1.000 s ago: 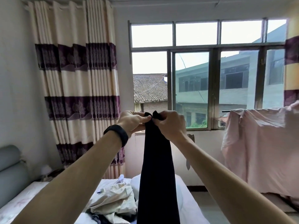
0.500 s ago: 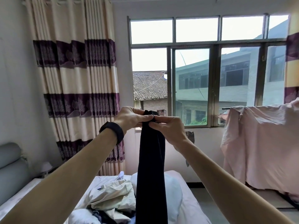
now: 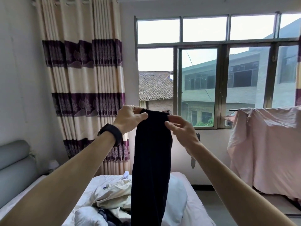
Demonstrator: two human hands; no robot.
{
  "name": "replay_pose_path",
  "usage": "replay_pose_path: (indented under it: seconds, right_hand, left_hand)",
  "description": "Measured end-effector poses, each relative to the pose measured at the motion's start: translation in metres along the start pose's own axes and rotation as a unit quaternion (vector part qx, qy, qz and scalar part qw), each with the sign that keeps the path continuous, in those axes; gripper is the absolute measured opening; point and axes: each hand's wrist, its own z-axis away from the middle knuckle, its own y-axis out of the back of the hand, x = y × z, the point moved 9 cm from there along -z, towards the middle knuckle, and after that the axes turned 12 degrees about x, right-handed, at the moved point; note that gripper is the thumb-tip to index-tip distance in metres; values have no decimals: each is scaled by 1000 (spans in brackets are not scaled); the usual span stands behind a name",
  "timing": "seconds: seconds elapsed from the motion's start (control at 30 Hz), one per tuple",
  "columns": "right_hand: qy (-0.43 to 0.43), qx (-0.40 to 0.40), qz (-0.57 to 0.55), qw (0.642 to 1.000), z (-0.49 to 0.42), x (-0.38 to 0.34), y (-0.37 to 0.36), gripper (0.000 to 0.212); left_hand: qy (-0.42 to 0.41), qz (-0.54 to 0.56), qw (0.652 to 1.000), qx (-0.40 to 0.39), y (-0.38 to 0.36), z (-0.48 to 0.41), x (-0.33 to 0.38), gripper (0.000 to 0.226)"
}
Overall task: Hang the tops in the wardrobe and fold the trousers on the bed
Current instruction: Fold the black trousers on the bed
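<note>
Dark navy trousers [image 3: 151,160] hang straight down in front of me, held up by their top edge at chest height over the bed [image 3: 195,207]. My left hand [image 3: 128,119], with a black band on the wrist, pinches the left corner of that edge. My right hand [image 3: 180,128] pinches the right corner between thumb and fingers. The two hands are about a trouser-width apart. The lower end of the trousers runs out of view at the bottom.
A heap of clothes [image 3: 114,193], cream and dark pieces, lies on the white bed beside a pale pillow [image 3: 177,198]. A grey headboard [image 3: 14,170] is at the left. Pink cloth [image 3: 267,147] drapes over a rack at the right, under the window [image 3: 211,82]. Striped curtains [image 3: 84,82] hang at the left.
My hands were bunched together on the top of the trousers. They have moved apart, spreading the top edge flat between them.
</note>
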Motion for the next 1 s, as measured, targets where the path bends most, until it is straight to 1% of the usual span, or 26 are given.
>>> replay_pose_path:
  seconds: [0.03, 0.07, 0.1, 0.13, 0.17, 0.2, 0.23, 0.3, 0.33, 0.37, 0.4, 0.47, 0.63, 0.73, 0.8, 0.93, 1.0]
  right_hand:
    - [-18, 21, 52, 998, -4, 6, 7, 61]
    - [-54, 22, 78, 995, -7, 16, 12, 80]
    - [-92, 5, 61, 994, -7, 22, 11, 91]
    - [-116, -21, 18, 993, -10, 23, 8, 92]
    - [-123, -43, -27, 991, -10, 17, 6, 84]
    - [-107, -45, -61, 991, -13, 7, 7, 72]
    - [-73, -31, -69, 994, -19, -8, 10, 58]
    - [9, 30, -32, 999, -32, -35, 17, 34]
    - [50, 67, 7, 996, -37, -51, 21, 25]
    - [82, 98, 46, 991, -39, -64, 23, 20]
    - [108, 122, 71, 984, -44, -81, 25, 19]
    - [132, 135, 82, 979, -49, -99, 25, 19]
    - [196, 169, 89, 962, -54, -142, 33, 16]
    - [193, 146, 114, 964, -54, -152, 33, 17]
    - [187, 141, 117, 965, -50, -153, 38, 14]
    - [167, 138, 98, 971, -44, -146, 51, 16]
    - [146, 136, 78, 977, -44, -144, 56, 16]
  left_hand:
    - [-5, 15, 1000, -11, 3, 2, 1, 19]
    - [-9, 29, 999, -19, 4, 2, 3, 22]
    - [-13, 40, 999, -20, 8, 2, 4, 22]
    - [-15, 46, 999, -17, 12, -1, 6, 21]
    - [-17, 48, 999, -13, 16, -4, 8, 20]
    - [-20, 48, 999, -9, 19, -6, 9, 20]
    - [-29, 46, 999, -5, 23, -9, 14, 21]
    - [-46, 35, 998, 9, 26, -14, 20, 21]
    - [-57, 29, 998, 26, 29, -17, 26, 22]
    - [-65, 23, 997, 45, 31, -19, 30, 24]
    - [-75, 17, 995, 66, 34, -22, 42, 27]
    - [-78, 10, 993, 92, 37, -25, 54, 34]
    - [-93, 10, 989, 116, 40, -25, 88, 46]
    - [-92, 39, 987, 122, 40, -23, 96, 43]
    - [-91, 51, 987, 123, 39, -16, 96, 42]
    - [-101, 68, 985, 121, 35, -5, 98, 39]
    - [-109, 75, 982, 134, 36, -1, 102, 36]
